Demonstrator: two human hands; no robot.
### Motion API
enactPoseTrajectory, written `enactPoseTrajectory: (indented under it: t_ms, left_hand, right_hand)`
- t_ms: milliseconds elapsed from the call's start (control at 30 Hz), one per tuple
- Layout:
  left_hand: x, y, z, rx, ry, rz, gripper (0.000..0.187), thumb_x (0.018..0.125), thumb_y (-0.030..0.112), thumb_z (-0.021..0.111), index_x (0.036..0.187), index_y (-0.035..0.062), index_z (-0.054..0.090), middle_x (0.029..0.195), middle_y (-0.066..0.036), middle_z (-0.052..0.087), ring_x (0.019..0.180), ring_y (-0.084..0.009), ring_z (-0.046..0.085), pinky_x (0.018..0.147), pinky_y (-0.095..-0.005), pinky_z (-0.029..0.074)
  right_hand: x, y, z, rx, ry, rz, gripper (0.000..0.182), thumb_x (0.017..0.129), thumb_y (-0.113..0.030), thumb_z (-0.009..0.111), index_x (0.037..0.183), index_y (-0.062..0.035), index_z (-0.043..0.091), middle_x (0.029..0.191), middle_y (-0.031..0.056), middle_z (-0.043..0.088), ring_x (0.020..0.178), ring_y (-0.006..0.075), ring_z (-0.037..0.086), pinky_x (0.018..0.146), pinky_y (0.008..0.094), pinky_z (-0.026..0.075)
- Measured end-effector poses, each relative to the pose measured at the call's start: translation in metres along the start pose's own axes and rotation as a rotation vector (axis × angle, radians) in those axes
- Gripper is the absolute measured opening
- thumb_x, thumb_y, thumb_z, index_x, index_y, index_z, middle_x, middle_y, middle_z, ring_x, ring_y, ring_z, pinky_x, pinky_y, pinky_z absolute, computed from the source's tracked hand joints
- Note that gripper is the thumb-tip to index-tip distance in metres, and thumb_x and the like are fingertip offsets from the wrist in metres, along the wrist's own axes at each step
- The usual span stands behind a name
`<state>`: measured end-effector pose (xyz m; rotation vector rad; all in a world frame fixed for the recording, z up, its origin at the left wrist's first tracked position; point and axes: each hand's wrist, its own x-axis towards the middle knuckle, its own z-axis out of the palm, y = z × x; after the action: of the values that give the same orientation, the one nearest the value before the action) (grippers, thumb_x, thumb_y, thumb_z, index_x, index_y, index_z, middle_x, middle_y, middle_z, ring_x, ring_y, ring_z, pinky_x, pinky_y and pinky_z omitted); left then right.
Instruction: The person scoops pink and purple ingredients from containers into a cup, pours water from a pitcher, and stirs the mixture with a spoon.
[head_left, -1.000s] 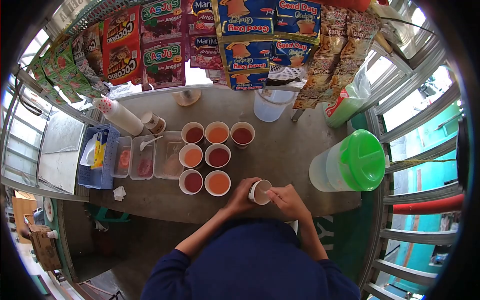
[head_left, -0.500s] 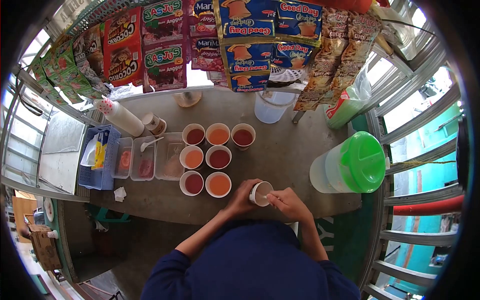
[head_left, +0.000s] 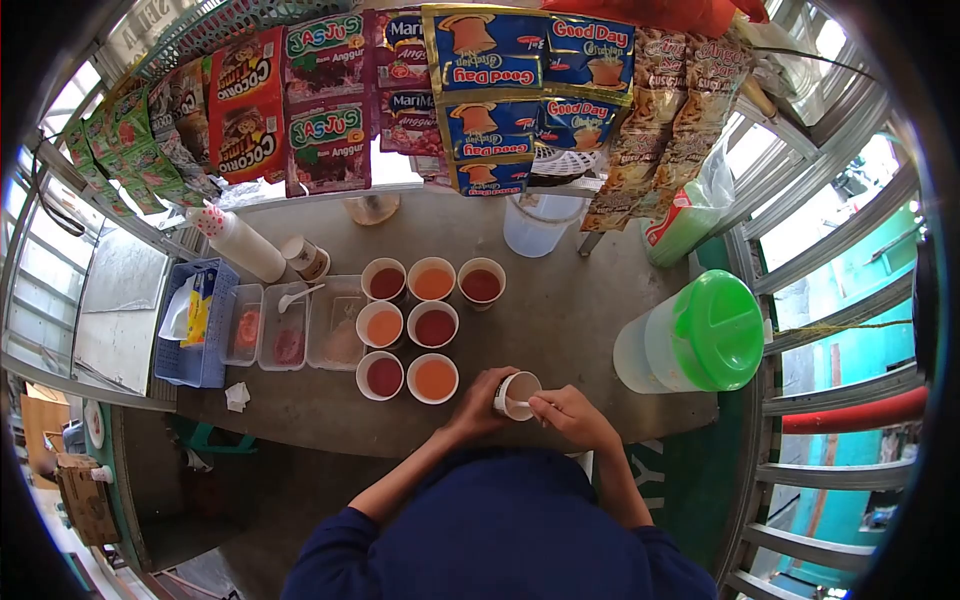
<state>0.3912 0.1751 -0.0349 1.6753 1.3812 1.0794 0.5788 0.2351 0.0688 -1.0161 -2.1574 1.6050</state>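
Note:
My left hand (head_left: 476,407) is wrapped round the side of a paper cup (head_left: 502,397) near the table's front edge. In that cup is a pale, pinkish-brown content. My right hand (head_left: 575,418) pinches a white spoon (head_left: 521,404) that reaches into the cup; its lower end is hard to make out. Just beyond my left hand, several paper cups stand in rows, such as an orange-filled cup (head_left: 434,379) and a dark red-filled cup (head_left: 382,376).
Left of the cups are a plastic container of pale powder (head_left: 337,345), others with pinkish powder, and a blue basket (head_left: 190,367). A green-lidded jug (head_left: 715,330) stands right, a clear bucket (head_left: 540,230) at the back. Drink sachets (head_left: 490,100) hang overhead.
The spoon has shifted inside the cup, and more of its white handle shows across the opening. My left hand still holds the cup. The whole view has shifted slightly.

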Motion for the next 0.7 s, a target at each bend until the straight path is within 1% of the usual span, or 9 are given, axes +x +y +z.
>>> enactPoseTrajectory:
  t_ms: [67,133,167,233,267,333,433,533,700]
  left_hand:
    - [-0.0013,0.0004,0.0005,-0.003,-0.009,-0.031,0.075,0.060,0.011,0.084,0.125,0.0081,0.046,0.120,-0.014,0.055,0.115,-0.0341,0.052,0.096,-0.0417,0.044]
    - [-0.0024,0.0009,0.0004,-0.005,-0.010,-0.031,0.075,0.060,0.011,0.084,0.125,0.0078,0.046,0.120,-0.014,0.055,0.115,-0.0341,0.052,0.096,-0.0418,0.044]
    - [-0.0007,0.0016,-0.0005,-0.006,-0.007,-0.027,0.075,0.060,0.011,0.084,0.125,0.0075,0.046,0.120,-0.014,0.055,0.115,-0.0341,0.052,0.096,-0.0418,0.044]
    - [0.0003,0.0035,-0.0015,-0.006,0.002,-0.008,0.075,0.060,0.011,0.084,0.125,0.0072,0.046,0.120,-0.014,0.055,0.115,-0.0341,0.052,0.095,-0.0418,0.044]
    - [-0.0002,0.0045,-0.0016,-0.010,0.005,0.009,0.074,0.061,0.010,0.084,0.125,0.0069,0.046,0.120,-0.014,0.055,0.114,-0.0340,0.052,0.095,-0.0418,0.044]
    - [-0.0005,0.0044,-0.0014,-0.011,-0.002,0.004,0.074,0.061,0.010,0.084,0.125,0.0069,0.046,0.120,-0.014,0.055,0.114,-0.0340,0.052,0.094,-0.0417,0.044]
    - [0.0005,0.0043,-0.0022,-0.001,0.003,0.011,0.074,0.060,0.009,0.084,0.124,0.0069,0.046,0.120,-0.014,0.055,0.114,-0.0340,0.052,0.094,-0.0415,0.045]
    - [-0.0010,0.0058,-0.0020,-0.003,0.009,0.005,0.074,0.060,0.009,0.083,0.124,0.0071,0.046,0.119,-0.014,0.056,0.113,-0.0340,0.052,0.093,-0.0413,0.045]
    - [-0.0006,0.0033,-0.0019,-0.017,0.014,0.014,0.073,0.061,0.009,0.084,0.124,0.0077,0.047,0.119,-0.013,0.056,0.113,-0.0339,0.052,0.094,-0.0412,0.045]
  right_hand:
    - [-0.0003,-0.0003,0.0009,0.167,-0.035,0.024,0.032,0.096,-0.025,0.049,0.077,-0.0005,0.058,0.063,0.0155,0.057,0.057,0.0281,0.055,0.057,0.0348,0.041]
    - [0.0015,0.0039,0.0003,-0.216,0.045,-0.035,0.034,0.096,-0.025,0.048,0.076,-0.0001,0.058,0.062,0.0117,0.057,0.056,0.0225,0.055,0.057,0.0329,0.042]
    - [0.0014,0.0036,-0.0012,-0.218,0.045,-0.039,0.034,0.096,-0.025,0.048,0.076,-0.0001,0.058,0.062,0.0117,0.057,0.056,0.0225,0.055,0.057,0.0329,0.042]
    - [0.0001,0.0020,-0.0023,0.123,-0.075,0.044,0.032,0.095,-0.025,0.050,0.078,0.0004,0.059,0.065,0.0177,0.057,0.058,0.0294,0.056,0.057,0.0348,0.042]
    - [0.0008,0.0006,-0.0012,0.124,-0.075,0.044,0.032,0.095,-0.025,0.050,0.078,0.0004,0.059,0.065,0.0177,0.057,0.058,0.0294,0.056,0.057,0.0348,0.042]
    - [0.0012,-0.0018,0.0007,-0.119,0.071,0.015,0.036,0.098,-0.024,0.047,0.073,0.0010,0.054,0.059,0.0059,0.053,0.055,0.0139,0.051,0.058,0.0289,0.042]
    - [-0.0013,0.0019,0.0008,0.127,-0.025,0.007,0.035,0.098,-0.024,0.047,0.074,0.0015,0.055,0.058,0.0062,0.052,0.053,0.0143,0.051,0.056,0.0289,0.042]
    - [-0.0006,-0.0034,0.0001,-0.068,0.068,0.030,0.035,0.098,-0.023,0.047,0.074,0.0019,0.055,0.060,0.0061,0.054,0.056,0.0139,0.052,0.057,0.0286,0.043]
    - [-0.0008,0.0027,-0.0003,0.033,0.011,0.040,0.035,0.098,-0.023,0.047,0.075,0.0017,0.054,0.061,0.0067,0.054,0.057,0.0136,0.053,0.058,0.0283,0.043]
